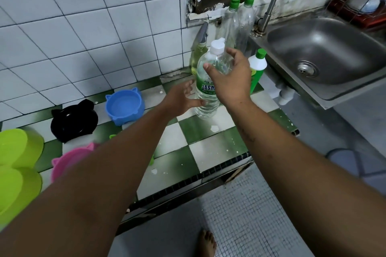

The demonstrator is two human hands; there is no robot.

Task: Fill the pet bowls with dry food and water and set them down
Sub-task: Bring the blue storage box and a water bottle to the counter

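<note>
- Right grip [229, 78] released, fingers spread round the shoulder of the water bottle [205, 88] at centre frame; whether it touches, I cannot tell.
- Left grip [180, 101] released too, splayed just beside the bottle's lower body.
- Bottle upright and capped on the counter [208, 148]: likely weighty, thin-walled, squashy and slick, so best taken at the labelled waist.
</note>
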